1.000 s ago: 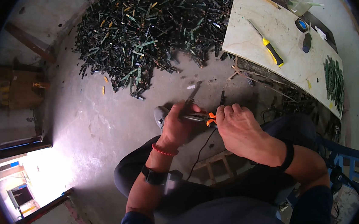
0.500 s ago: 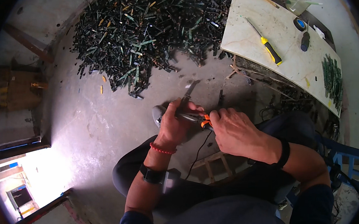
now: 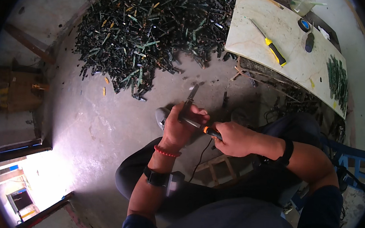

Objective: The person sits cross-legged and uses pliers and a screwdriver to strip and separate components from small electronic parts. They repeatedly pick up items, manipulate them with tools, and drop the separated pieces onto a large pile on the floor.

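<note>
Slim dark strip [image 3: 189,100] pinched upright in left hand [image 3: 180,127], over the knees above the concrete floor [image 3: 95,123]

Right hand [image 3: 232,138] closed round an orange-collared tool [image 3: 201,127], tip laid against the strip. Probably light, stiff and narrow, likely brittle; best gripped low on the flat sides, clear of the tip. No packages or signs legible; only a round blue-black roll [image 3: 303,24] and yellow-handled screwdriver [image 3: 270,44] on the pale board [image 3: 260,16], beside the heap of dark strips [image 3: 151,28]
</note>
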Demonstrator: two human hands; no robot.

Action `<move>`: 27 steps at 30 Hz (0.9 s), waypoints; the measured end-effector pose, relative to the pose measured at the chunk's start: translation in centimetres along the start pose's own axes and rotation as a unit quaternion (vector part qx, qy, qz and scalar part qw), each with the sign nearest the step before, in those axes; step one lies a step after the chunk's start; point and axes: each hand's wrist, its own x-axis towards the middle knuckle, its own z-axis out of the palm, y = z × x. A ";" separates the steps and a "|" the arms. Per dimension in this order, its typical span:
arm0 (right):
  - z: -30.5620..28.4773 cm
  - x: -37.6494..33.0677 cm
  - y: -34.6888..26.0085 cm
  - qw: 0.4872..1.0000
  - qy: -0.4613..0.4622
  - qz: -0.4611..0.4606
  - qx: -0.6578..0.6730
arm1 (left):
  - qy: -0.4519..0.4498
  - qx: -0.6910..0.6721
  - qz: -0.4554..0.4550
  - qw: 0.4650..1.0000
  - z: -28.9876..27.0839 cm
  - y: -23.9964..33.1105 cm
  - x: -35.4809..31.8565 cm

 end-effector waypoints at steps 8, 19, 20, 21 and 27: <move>-1.9 -0.5 -1.6 0.794 -0.227 0.161 0.541 | -0.090 -0.023 0.021 0.995 0.7 1.1 -0.3; -3.3 -0.5 -0.7 0.983 0.099 -0.040 -0.152 | 0.048 0.092 0.036 0.994 0.5 1.4 0.0; -3.5 -0.6 -0.6 0.974 0.120 -0.041 -0.187 | 0.085 0.111 0.037 0.989 -0.3 1.3 0.1; -3.3 -0.7 -0.3 0.963 0.144 -0.056 -0.220 | 0.110 0.149 0.036 0.982 -0.7 1.3 0.2; -1.7 -0.3 1.2 0.919 0.169 -0.051 -0.354 | 0.165 0.256 -0.013 0.953 0.9 1.1 0.0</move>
